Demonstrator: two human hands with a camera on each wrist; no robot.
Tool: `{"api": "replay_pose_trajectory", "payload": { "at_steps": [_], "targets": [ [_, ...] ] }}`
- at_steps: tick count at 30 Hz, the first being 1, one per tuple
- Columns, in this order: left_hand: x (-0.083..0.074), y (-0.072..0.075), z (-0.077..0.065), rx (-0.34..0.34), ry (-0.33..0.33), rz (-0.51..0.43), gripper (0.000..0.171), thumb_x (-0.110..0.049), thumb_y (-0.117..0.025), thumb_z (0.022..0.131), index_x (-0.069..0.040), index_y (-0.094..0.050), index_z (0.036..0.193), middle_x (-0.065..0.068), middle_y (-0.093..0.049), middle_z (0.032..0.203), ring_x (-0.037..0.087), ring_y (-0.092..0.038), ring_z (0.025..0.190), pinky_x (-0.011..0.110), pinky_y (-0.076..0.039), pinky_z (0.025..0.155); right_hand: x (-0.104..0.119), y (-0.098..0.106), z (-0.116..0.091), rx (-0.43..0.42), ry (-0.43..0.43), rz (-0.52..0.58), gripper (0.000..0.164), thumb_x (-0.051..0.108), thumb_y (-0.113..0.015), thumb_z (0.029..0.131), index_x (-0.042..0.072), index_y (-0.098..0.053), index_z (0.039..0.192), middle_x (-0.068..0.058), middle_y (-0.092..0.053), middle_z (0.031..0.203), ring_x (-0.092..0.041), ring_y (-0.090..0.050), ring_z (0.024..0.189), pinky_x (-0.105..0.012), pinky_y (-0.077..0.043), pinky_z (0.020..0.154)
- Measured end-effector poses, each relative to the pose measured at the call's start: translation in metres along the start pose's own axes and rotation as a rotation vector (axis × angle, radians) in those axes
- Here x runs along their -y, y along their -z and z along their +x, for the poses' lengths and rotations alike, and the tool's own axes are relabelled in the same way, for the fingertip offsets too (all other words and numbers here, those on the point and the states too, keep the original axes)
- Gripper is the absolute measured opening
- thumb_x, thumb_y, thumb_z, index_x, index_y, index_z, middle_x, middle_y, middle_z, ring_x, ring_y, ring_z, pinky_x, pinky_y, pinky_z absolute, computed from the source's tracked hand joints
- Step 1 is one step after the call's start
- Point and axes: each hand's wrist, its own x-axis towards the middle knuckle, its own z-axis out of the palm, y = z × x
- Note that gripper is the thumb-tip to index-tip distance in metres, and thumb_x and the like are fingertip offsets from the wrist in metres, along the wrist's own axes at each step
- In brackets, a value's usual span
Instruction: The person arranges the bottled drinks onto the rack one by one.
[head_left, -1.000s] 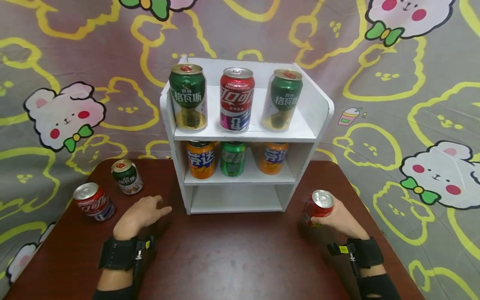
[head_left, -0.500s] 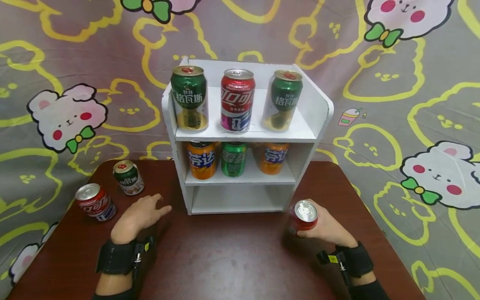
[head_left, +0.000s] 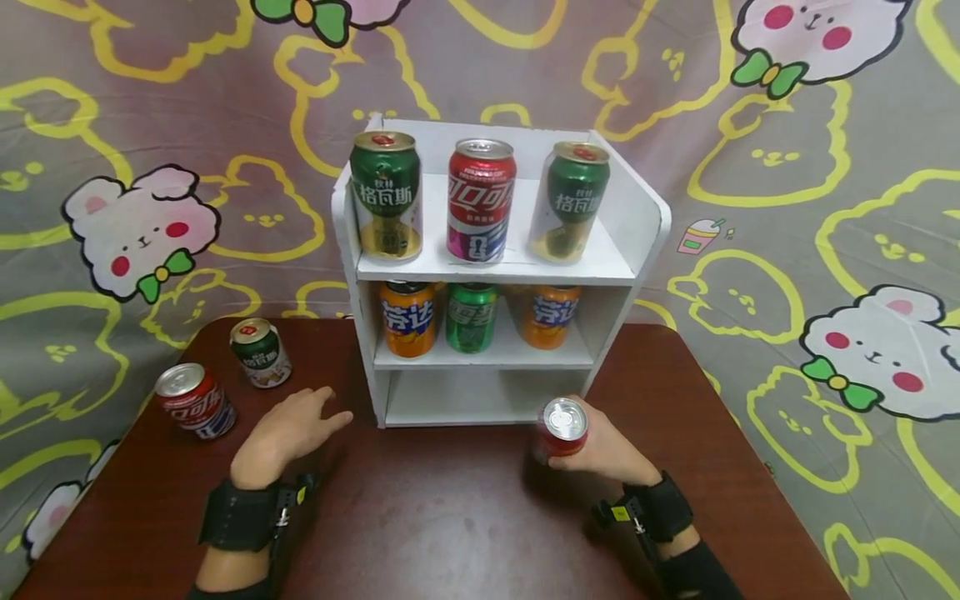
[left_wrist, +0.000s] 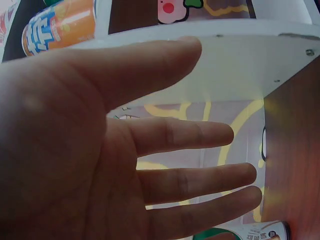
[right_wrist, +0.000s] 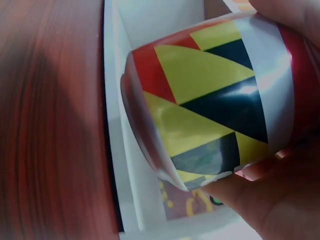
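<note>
My right hand (head_left: 602, 446) grips a red soda can (head_left: 562, 427) in front of the shelf's lowest level, at its right part. In the right wrist view the can (right_wrist: 215, 100) shows a yellow, black and red pattern, with fingers and thumb curled round it. My left hand (head_left: 288, 432) hovers left of the white shelf (head_left: 480, 273), its fingers spread and holding nothing. The left wrist view shows its palm (left_wrist: 60, 135) and fingers beside the shelf's side panel. Nearest to it on the table stand a green-and-white can (head_left: 260, 354) and a red cola can (head_left: 197, 402).
The shelf's top level holds a green can (head_left: 386, 196), a red can (head_left: 482, 200) and another green can (head_left: 570, 202). On the middle level are an orange can (head_left: 407, 321), a green can (head_left: 472, 318) and an orange can (head_left: 551, 317). A patterned cloth (head_left: 750, 208) hangs behind.
My right hand has carried the red can leftward from the table's right side to the front of the shelf. The left hand has stayed nearly in place.
</note>
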Motion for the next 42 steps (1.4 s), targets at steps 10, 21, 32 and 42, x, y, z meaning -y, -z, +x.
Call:
{"api": "replay_pose_trajectory", "payload": {
  "at_steps": [10,21,32,42],
  "targets": [
    [-0.008,0.000,0.000,0.006,-0.008,0.013,0.063,-0.047,-0.054,0.082,0.004,-0.048,0.118,0.025,-0.050,0.110,0.039,-0.048,0.099,0.051,-0.039,0.077,-0.021,-0.024,0.030,-0.030,0.039,-0.077,0.071,0.029,-0.081,0.061,0.015,-0.042,0.118,0.004,-0.053,0.105,-0.013,-0.052,0.094,-0.032,-0.043,0.081],
    [-0.006,-0.005,0.002,0.012,0.007,0.010,0.063,-0.048,-0.054,0.082,0.003,-0.048,0.119,0.024,-0.050,0.110,0.037,-0.048,0.099,0.051,-0.040,0.077,0.014,-0.044,0.056,-0.023,0.096,-0.080,0.067,0.011,-0.081,0.059,0.005,-0.045,0.115,0.000,-0.056,0.101,-0.014,-0.054,0.092,-0.032,-0.044,0.080],
    [-0.004,-0.003,-0.001,0.014,0.006,0.006,0.062,-0.047,-0.055,0.082,0.003,-0.049,0.118,0.024,-0.051,0.109,0.038,-0.048,0.098,0.051,-0.039,0.077,0.008,-0.053,0.076,0.012,0.054,0.010,0.061,0.010,-0.078,0.064,0.005,-0.047,0.116,0.000,-0.056,0.103,-0.011,-0.053,0.094,-0.030,-0.043,0.082],
    [-0.001,-0.003,-0.001,0.008,0.004,0.009,0.061,-0.046,-0.055,0.082,0.003,-0.048,0.118,0.023,-0.051,0.109,0.038,-0.048,0.099,0.051,-0.039,0.077,-0.015,-0.063,0.094,0.048,0.017,-0.040,0.044,0.016,-0.078,0.065,0.012,-0.058,0.104,0.006,-0.061,0.092,-0.009,-0.057,0.079,-0.027,-0.047,0.069]
  ]
}}
